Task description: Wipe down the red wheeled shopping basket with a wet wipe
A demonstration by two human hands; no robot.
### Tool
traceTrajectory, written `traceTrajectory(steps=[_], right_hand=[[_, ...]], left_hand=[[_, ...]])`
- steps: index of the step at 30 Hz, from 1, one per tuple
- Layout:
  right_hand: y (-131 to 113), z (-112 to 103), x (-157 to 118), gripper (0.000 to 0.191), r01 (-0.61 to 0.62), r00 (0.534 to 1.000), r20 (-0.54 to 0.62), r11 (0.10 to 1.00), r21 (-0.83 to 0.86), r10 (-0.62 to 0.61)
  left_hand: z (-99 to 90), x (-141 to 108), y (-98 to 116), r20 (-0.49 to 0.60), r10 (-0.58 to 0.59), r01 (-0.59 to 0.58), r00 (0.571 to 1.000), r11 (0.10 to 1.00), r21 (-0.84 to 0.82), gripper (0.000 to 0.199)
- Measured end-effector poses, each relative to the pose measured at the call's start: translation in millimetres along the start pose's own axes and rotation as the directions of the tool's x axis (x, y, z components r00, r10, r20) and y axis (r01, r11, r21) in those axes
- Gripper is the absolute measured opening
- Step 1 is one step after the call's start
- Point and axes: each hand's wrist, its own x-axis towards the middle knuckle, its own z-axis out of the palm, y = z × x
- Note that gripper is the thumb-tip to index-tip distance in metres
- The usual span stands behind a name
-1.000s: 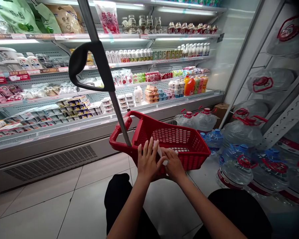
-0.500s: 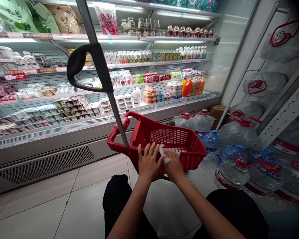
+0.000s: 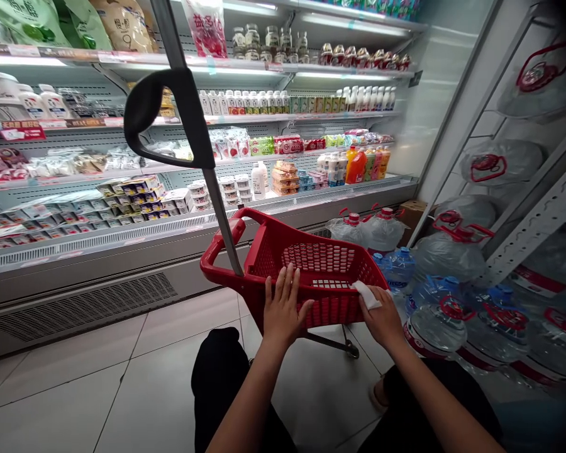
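Note:
A red plastic basket cart (image 3: 332,308) with a tall grey pole (image 3: 220,204) and black handle (image 3: 193,119) stands in front of me on the tiled floor. My left hand (image 3: 283,309) lies against the near side of the basket, its fingers spread and nothing in it. Farther right, my right hand (image 3: 381,314) holds a white cloth or tissue (image 3: 366,294) at the basket's near right rim. The inside of the basket shows no goods.
A refrigerated shelf unit (image 3: 136,234) with packaged drinks and dairy goods runs behind the cart. Large water bottles (image 3: 438,330) stand on the floor at the right, by a white perforated rack post (image 3: 531,214). My knees are on both sides below.
My right hand has moved right along the basket rim with the white cloth, away from my left hand. The left hand stays at nearly the same spot.

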Motion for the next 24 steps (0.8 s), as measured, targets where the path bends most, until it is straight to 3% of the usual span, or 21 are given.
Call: traceTrajectory(steps=[3,7,10,15,19,24], right_hand=[[-20,10,1,0.041,-0.005,0.999,-0.042,0.998,-0.058,0.002],[-78,28,8,0.049,0.171,0.984,0.047,0.985,0.026,-0.172],[-100,30,13,0.054,0.213,0.971,0.090,0.973,0.090,-0.221],[-75,11,19,0.053,0.245,0.957,0.143,0.967,0.066,-0.252],[-52,-3,16,0.051,0.185,0.977,0.106,0.983,0.022,-0.186],[-45,-9,9,0.048,0.114,0.988,0.096,0.992,0.053,-0.118]], left_hand=[[5.1,-3,14,0.000,0.008,-0.008,1.000,1.000,-0.021,0.071],[10.4,-5,22,0.006,0.019,-0.018,1.000,0.999,-0.036,0.068],[10.9,-3,17,0.012,0.041,-0.041,0.999,0.999,-0.024,0.067],[11.7,2,7,0.012,0.071,-0.071,0.997,0.998,0.000,0.064],[14.2,5,5,0.013,0.061,-0.061,0.998,0.998,-0.007,0.064],[14.5,7,0,0.023,0.068,-0.067,0.997,0.997,-0.024,0.060]])
